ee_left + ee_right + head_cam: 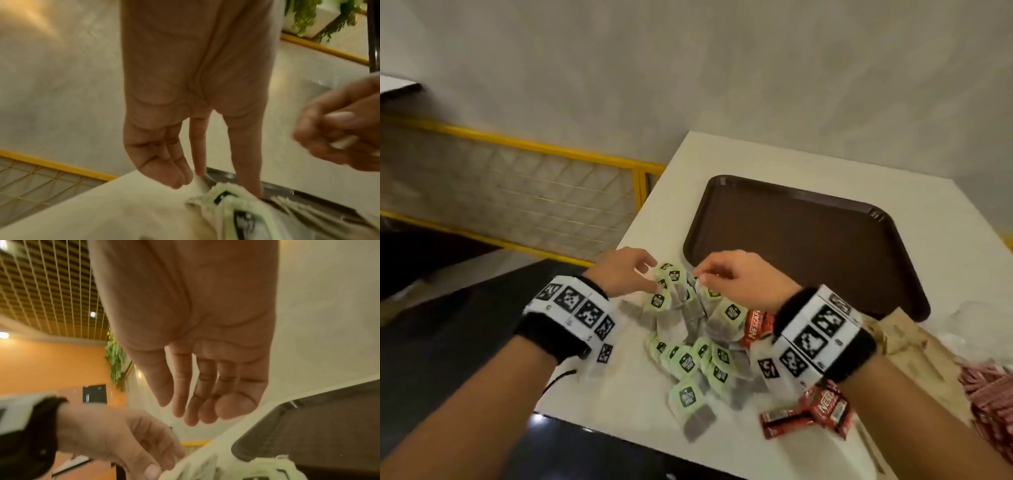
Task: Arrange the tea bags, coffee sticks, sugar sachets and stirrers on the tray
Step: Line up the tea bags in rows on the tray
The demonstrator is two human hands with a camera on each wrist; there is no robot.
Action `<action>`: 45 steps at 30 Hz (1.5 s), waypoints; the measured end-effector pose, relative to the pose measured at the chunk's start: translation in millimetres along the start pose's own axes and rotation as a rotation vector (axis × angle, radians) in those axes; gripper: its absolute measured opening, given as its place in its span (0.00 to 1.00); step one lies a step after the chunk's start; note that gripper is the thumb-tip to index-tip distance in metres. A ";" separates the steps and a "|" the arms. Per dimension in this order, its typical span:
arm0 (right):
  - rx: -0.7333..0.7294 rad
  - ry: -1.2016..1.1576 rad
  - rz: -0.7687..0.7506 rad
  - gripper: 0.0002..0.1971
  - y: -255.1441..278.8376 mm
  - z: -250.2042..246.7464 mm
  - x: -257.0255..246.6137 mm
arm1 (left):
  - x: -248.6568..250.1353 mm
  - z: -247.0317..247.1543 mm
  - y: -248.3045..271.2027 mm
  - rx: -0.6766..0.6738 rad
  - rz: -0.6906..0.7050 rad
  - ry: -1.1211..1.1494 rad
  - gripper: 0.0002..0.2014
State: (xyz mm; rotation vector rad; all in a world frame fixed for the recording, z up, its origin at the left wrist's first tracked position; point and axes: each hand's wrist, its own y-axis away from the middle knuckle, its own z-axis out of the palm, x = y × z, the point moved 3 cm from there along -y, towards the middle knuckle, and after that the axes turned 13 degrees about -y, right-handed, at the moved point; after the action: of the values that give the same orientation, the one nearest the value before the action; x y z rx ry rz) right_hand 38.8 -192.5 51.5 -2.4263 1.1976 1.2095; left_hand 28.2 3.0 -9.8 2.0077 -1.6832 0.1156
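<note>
A heap of green-tagged tea bags (688,346) lies on the white table (726,154), just in front of the brown tray (791,240), which holds nothing. My left hand (654,272) reaches into the far end of the heap and pinches a tea bag's corner (202,183) between thumb and fingertips. My right hand (700,274) hovers opposite it, with fingers relaxed (195,410) and nothing in them. Red coffee sticks (756,325) lie under my right wrist, and more (822,411) lie nearer me. Brown paper sachets (907,342) sit at the right.
A bundle of red-and-white striped sticks (989,394) lies at the far right edge. Clear plastic wrap (976,322) is behind it. The table's left edge drops to a dark floor, with a yellow-framed railing (551,147) beyond. A plain wall stands behind the table.
</note>
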 end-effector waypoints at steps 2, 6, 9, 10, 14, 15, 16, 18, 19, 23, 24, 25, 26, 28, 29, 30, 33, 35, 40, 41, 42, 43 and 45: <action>-0.046 0.125 0.043 0.15 -30.4 13.4 2.2 | -3.6 3.8 -4.5 -0.054 -0.027 -0.063 0.27; -0.123 0.315 0.189 0.30 -70.5 37.5 9.0 | -5.9 14.4 -12.1 -0.110 -0.031 -0.031 0.23; -0.108 0.389 0.173 0.36 -77.9 42.0 13.2 | -2.5 14.5 -13.7 -0.089 0.016 0.000 0.15; -0.108 0.386 0.169 0.35 -80.0 43.8 13.6 | -2.0 14.9 -14.4 -0.094 0.044 0.014 0.13; -0.151 0.424 0.136 0.31 -83.3 49.8 11.1 | -3.3 11.6 -14.7 -0.109 0.113 0.058 0.10; -0.157 0.436 0.144 0.31 -83.9 50.5 10.8 | -4.5 11.2 -14.1 -0.129 0.106 0.078 0.11; -0.164 0.445 0.146 0.31 -85.1 51.0 12.0 | -5.1 11.4 -13.3 -0.159 0.099 0.085 0.14; -0.181 0.452 0.167 0.30 -86.0 51.7 12.5 | -6.1 14.0 -12.8 -0.213 0.090 0.025 0.23; -0.183 0.452 0.171 0.29 -86.7 51.7 12.8 | -5.6 14.6 -13.5 -0.218 0.093 -0.008 0.26; -0.156 0.406 0.148 0.21 -88.7 48.8 13.7 | -3.3 8.9 -16.2 -0.194 0.112 0.044 0.22; -0.149 0.380 0.144 0.20 -89.2 46.6 15.1 | -3.3 4.4 -15.5 -0.206 0.112 0.104 0.20; -0.149 0.349 0.143 0.17 -88.7 43.8 16.3 | -3.3 -1.3 -14.3 -0.224 0.115 0.173 0.17; -0.149 0.303 0.135 0.13 -87.6 39.5 17.6 | -2.6 -9.3 -13.5 -0.233 0.120 0.232 0.15; -0.149 0.122 0.123 0.06 -83.4 27.4 20.9 | 0.6 -30.1 -14.1 -0.216 0.125 0.325 0.10; -0.144 0.000 0.129 0.09 -80.5 19.4 22.3 | 3.7 -41.6 -16.1 -0.206 0.125 0.380 0.08; -0.128 -0.134 0.137 0.10 -77.4 10.3 23.0 | 7.8 -52.8 -19.1 -0.202 0.128 0.442 0.07; -0.042 -0.424 0.171 0.08 -71.7 -18.9 26.7 | 24.6 -77.4 -35.8 -0.227 0.130 0.597 0.06; 0.028 -0.563 0.204 0.07 -73.7 -38.5 33.7 | 36.5 -86.0 -52.8 -0.233 0.113 0.649 0.06; 0.152 -0.792 0.295 0.06 -92.9 -82.3 64.3 | 58.2 -81.7 -113.1 -0.213 0.069 0.608 0.08; 0.178 -0.802 0.309 0.07 -100.5 -90.7 72.5 | 61.4 -80.0 -127.6 -0.192 0.059 0.589 0.08; 0.206 -0.797 0.322 0.08 -109.6 -99.3 80.5 | 64.2 -79.2 -142.6 -0.166 0.047 0.573 0.08; 0.235 -0.783 0.335 0.09 -119.3 -108.1 87.5 | 67.0 -78.5 -157.6 -0.144 0.038 0.555 0.09; 0.303 -0.751 0.361 0.10 -141.2 -124.5 102.9 | 73.4 -78.4 -187.8 -0.109 0.038 0.495 0.13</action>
State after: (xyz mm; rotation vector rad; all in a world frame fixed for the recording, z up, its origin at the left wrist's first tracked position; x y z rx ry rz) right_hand 250.8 -218.2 31.6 -1.3592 1.4339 1.6661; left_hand 241.4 -10.4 24.6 1.6903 -1.3756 0.4815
